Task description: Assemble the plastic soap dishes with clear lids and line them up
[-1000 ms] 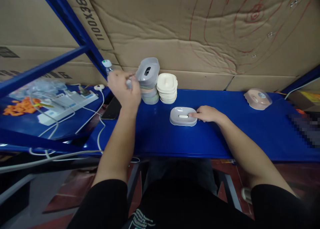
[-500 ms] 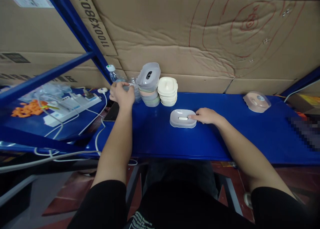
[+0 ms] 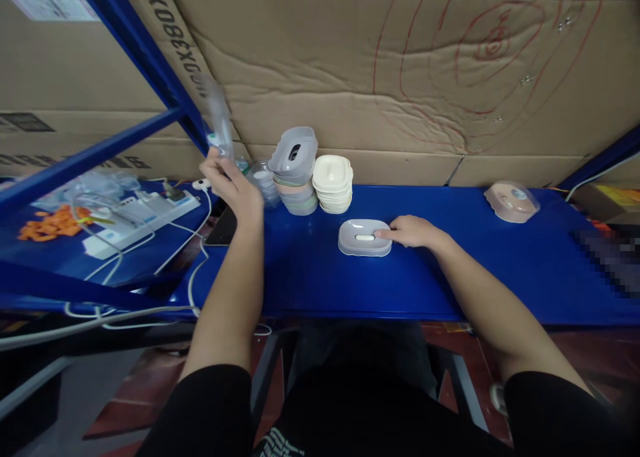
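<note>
My left hand (image 3: 233, 184) is raised at the left, fingers pinching a clear plastic cover (image 3: 220, 114) that stands up on edge and is smeared by motion. Below it, beside the tall stack, sit more clear covers (image 3: 264, 180). My right hand (image 3: 411, 232) grips the right end of a shallow grey plastic dish (image 3: 365, 246), its fingertips reaching a white oblong piece (image 3: 365, 237) in the dish's middle. The dish lies flat on the blue table. Behind it stand a stack of cream plastic dishes (image 3: 333, 184) and a taller stack of coloured tubs (image 3: 295, 167).
A pink box with a clear cover (image 3: 513, 202) sits at the far right of the table (image 3: 310, 277). Leftward are a power strip (image 3: 143, 224), loose cables, orange pieces (image 3: 55, 222) and a dark flat object (image 3: 221, 229). A cardboard wall (image 3: 325, 57) closes off the back.
My left hand has come up and left from beside the clear covers, with one cover now lifted in its fingers. My right hand and the grey dish stay in place.
</note>
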A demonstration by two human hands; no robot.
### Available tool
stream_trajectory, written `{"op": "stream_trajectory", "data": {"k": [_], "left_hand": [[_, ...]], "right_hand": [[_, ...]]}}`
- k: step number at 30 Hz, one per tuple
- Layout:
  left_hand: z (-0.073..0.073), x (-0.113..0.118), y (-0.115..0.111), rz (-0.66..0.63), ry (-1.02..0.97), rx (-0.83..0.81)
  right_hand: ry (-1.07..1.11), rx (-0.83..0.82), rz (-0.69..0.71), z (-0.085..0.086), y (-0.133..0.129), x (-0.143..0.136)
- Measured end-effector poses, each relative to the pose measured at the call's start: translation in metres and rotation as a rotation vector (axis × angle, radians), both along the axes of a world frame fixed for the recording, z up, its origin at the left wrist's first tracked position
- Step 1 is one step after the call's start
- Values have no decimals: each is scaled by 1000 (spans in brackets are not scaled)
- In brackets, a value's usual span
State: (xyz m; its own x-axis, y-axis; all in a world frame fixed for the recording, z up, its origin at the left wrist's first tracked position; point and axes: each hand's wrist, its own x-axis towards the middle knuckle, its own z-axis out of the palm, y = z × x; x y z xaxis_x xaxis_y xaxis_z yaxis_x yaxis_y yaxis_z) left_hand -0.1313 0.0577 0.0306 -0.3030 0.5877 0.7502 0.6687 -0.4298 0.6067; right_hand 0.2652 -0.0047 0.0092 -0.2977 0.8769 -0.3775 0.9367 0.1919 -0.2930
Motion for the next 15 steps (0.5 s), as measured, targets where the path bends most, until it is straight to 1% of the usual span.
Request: {"op": "stream_trajectory", "data": {"k": [1, 2, 3, 4, 5, 7, 8, 10, 12, 13, 15], "left_hand": [[-1, 6, 2, 97, -116, 140], [-2, 14, 4, 158, -207, 243], [-4, 22, 5, 168, -251, 281], [-6, 30, 4, 140, -257, 279], [-9, 39, 1, 86, -230, 244], [-14, 55, -10, -57, -113, 143], [-16, 62, -18, -123, -30, 85], [-18, 76, -36, -314, 184, -13], [-20, 89, -51, -479, 348, -104], [-20, 94, -56, -554, 382, -155], [-22, 104, -60, -669, 364, -257]], "right_hand": [[0, 9, -2, 1, 0, 1], [7, 38, -10, 2, 0, 3], [29, 90, -26, 4, 0, 5], [76, 164, -49, 5, 0, 7], [155, 250, -74, 6, 0, 9], [383, 414, -112, 8, -2, 13], [508, 471, -115, 9, -4, 14], [708, 542, -85, 11, -9, 14], [784, 584, -37, 13, -16, 11], [775, 603, -28, 15, -20, 9], [714, 619, -54, 20, -26, 3]]}}
